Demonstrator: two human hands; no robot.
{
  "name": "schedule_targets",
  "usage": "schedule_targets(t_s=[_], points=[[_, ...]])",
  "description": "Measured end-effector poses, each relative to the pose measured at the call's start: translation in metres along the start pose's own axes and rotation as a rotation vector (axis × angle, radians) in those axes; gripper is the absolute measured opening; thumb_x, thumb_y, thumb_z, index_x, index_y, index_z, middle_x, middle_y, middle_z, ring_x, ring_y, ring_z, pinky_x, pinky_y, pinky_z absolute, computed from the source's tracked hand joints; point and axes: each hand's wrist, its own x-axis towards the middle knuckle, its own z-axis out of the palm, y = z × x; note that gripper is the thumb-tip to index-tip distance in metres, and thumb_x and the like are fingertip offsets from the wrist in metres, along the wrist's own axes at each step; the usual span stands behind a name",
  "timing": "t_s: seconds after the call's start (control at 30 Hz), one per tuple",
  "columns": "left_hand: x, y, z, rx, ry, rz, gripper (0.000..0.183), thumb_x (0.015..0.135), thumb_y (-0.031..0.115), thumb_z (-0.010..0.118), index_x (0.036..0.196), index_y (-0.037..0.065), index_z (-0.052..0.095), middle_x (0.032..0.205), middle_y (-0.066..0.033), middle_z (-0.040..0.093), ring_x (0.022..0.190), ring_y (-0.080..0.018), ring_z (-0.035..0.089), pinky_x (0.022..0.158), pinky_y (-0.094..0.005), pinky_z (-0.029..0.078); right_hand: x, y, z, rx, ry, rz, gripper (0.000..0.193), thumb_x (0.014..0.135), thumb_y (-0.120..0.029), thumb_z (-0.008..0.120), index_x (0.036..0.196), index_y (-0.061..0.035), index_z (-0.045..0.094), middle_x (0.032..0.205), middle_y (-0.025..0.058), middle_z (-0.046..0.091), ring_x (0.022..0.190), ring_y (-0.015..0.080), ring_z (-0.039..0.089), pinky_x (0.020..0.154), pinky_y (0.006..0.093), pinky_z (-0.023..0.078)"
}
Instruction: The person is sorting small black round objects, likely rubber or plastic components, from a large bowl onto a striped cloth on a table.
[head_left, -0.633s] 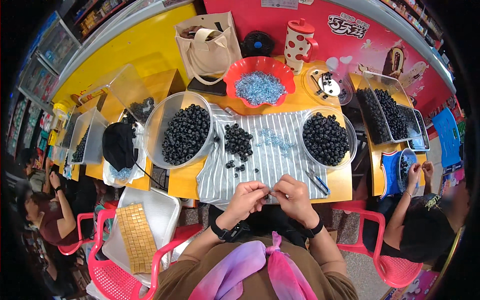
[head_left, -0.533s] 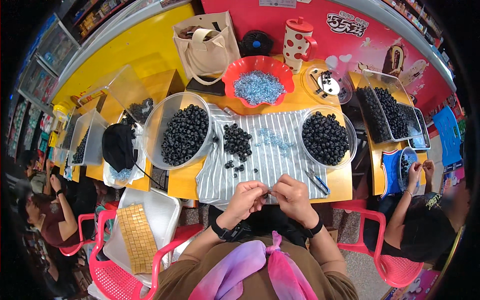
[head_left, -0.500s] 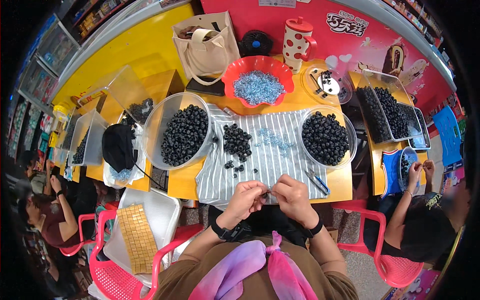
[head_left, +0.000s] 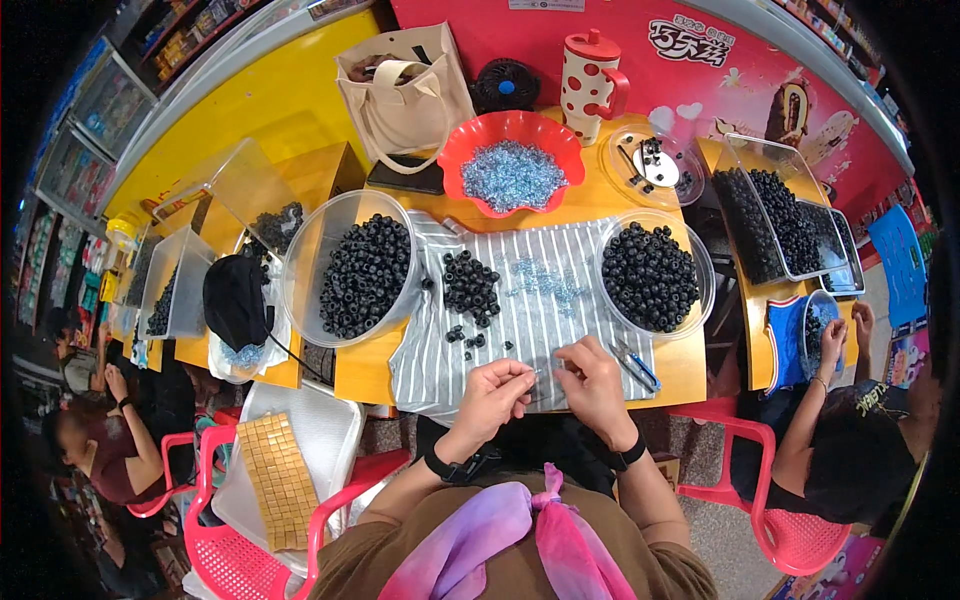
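Just above the near edge of the striped grey cloth [head_left: 440,350], my left hand [head_left: 495,395] is closed, thumb and fingers pinched together. My right hand [head_left: 592,382] faces it a short gap away, its fingers curled and pinched too. What either hand holds is too small or hidden to make out. Beyond them on the cloth lie a pile of black bead-like pieces with holes [head_left: 470,285] and a scatter of small clear blue pieces [head_left: 545,285]. A few loose black pieces [head_left: 473,342] lie nearer my left hand. Blue-handled pliers [head_left: 637,366] rest right of my right hand.
Clear tubs of black pieces stand left [head_left: 300,300] and right [head_left: 703,290]. Behind are a red scalloped bowl [head_left: 450,165] of clear blue pieces, a canvas bag [head_left: 400,100], a small black fan [head_left: 505,88] and a spotted tumbler [head_left: 588,90]. People sit at both sides.
My hands have moved apart from each other, the right one slightly up. The black piece seen at my left fingertips before no longer shows.
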Motion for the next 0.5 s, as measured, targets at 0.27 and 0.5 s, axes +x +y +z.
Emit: schedule_targets(t_s=[0.27, 0.5], points=[[-0.004, -0.006, -0.004, 0.162, -0.046, 0.194, 0.011, 0.092, 0.006, 0.059, 0.099, -0.001, 0.064, 0.078, -0.0007, 0.061, 0.061, -0.0036, 0.054, 0.049, -0.0179, 0.043, 0.003, -0.012, -0.002, 0.188, -0.141, -0.149, 0.014, 0.076, 0.003, 0.067, 0.09, 0.0015, 0.065, 0.079, 0.0116, 0.058, 0.067, 0.0247, 0.059, 0.059, 0.0315, 0.047], [-0.007, -0.003, -0.01, 0.117, -0.085, 0.16, 0.011, 0.092, 0.006, 0.058, 0.099, 0.0, 0.064, 0.079, -0.0005, 0.062, 0.06, -0.004, 0.054, 0.049, -0.0181, 0.044, 0.001, -0.018, 0.0, 0.122, -0.137, -0.268, 0.011, 0.077, 0.002, 0.066, 0.087, 0.0001, 0.064, 0.079, 0.0123, 0.057, 0.067, 0.0292, 0.059, 0.058, 0.0349, 0.047]])
